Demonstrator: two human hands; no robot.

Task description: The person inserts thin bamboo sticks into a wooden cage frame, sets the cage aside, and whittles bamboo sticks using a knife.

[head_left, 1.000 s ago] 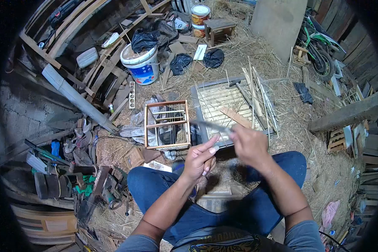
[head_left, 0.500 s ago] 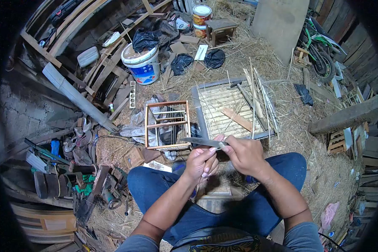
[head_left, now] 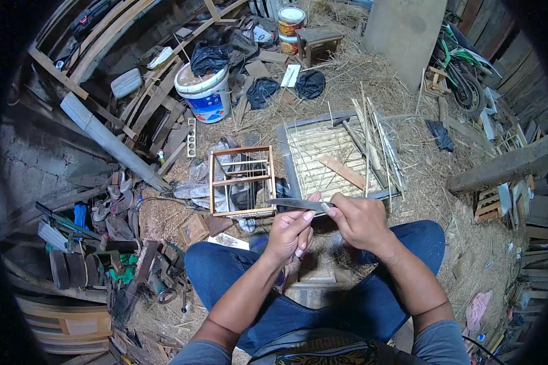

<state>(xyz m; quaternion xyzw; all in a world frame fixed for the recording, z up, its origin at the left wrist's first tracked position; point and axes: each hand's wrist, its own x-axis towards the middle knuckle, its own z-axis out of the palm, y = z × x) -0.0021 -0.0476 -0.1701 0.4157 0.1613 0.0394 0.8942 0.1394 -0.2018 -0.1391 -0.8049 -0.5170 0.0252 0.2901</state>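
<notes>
A grey block wall (head_left: 36, 161) stands at left and dark upright planks (head_left: 517, 67) line the right side of a cluttered room, its floor (head_left: 420, 164) strewn with straw and shavings. A small wooden stool (head_left: 320, 40) stands near the top beside two stacked tubs (head_left: 291, 23), with a large pale board (head_left: 405, 36) upright to its right. A green motorbike (head_left: 463, 76) is parked between the board and the planks. Timber lengths (head_left: 112, 36) crowd the upper left, near a white bucket (head_left: 203, 94). Cool light falls brightest across the middle, leaving the edges dark.
</notes>
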